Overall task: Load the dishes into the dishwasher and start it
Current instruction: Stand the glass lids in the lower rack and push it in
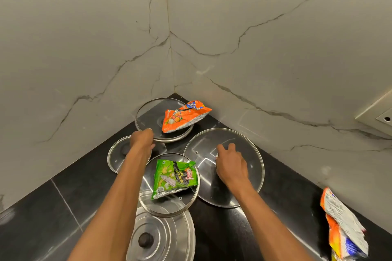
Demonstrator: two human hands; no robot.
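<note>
Steel lid (161, 237) nearest, left of the big lid (244, 188). I read the right hand (231, 165) as curled round that big lid's knob. The left hand (142, 140), farther left of it, pinches the rim of the far lid (148, 116). An orange packet (184, 117) lies on that lid, so lifting may tip it off.

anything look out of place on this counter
Yes. Snack packets lie on two glass lids: an orange packet on the back lid, a green packet on the middle lid. More crumpled wrappers sit at the counter's right edge. Rubbish among dishes looks odd.
</note>
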